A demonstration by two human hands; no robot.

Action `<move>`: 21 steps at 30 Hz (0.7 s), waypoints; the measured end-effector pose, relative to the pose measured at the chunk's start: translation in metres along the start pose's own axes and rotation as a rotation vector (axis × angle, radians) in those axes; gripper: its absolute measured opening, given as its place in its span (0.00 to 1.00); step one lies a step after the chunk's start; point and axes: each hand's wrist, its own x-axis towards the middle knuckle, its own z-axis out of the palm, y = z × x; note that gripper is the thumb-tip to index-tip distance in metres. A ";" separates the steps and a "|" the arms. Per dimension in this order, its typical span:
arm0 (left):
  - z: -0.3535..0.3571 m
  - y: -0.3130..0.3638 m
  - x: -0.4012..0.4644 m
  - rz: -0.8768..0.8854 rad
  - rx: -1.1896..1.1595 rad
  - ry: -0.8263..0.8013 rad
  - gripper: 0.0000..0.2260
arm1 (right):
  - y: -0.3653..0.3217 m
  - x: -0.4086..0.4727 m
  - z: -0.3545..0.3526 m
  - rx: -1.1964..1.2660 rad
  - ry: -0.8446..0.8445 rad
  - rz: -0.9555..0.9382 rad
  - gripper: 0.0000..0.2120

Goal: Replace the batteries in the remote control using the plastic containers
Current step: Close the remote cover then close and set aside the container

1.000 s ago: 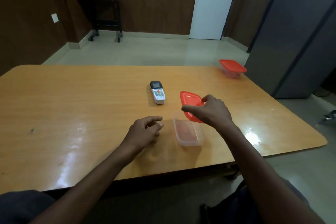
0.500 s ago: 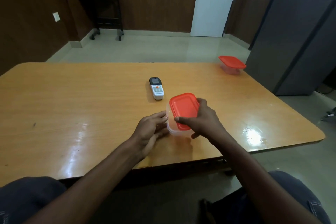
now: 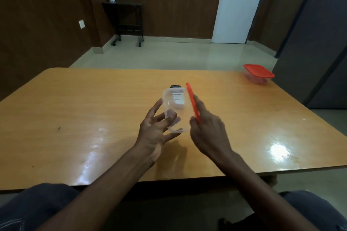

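The person has the clear box (image 3: 175, 110) lifted off the table (image 3: 75, 110) and tipped on its side near the middle, probably to check that its red lid (image 3: 192, 102) is seated. The left hand (image 3: 156, 129) spreads its fingers wide against the box's bottom, and the right hand (image 3: 206, 127) grips the lid side. The remote (image 3: 175, 86) lies on the table just behind, seen mostly through the plastic, and a second box (image 3: 258, 74) waits at the far right corner, so battery work looks unstarted.
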 end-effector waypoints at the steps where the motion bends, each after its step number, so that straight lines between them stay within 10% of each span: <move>1: -0.001 0.000 -0.001 0.013 -0.008 -0.005 0.37 | -0.002 -0.001 0.007 -0.003 -0.060 -0.007 0.32; 21: -0.017 0.016 -0.003 -0.062 -0.035 -0.113 0.35 | -0.004 -0.005 0.025 -0.107 -0.036 -0.104 0.42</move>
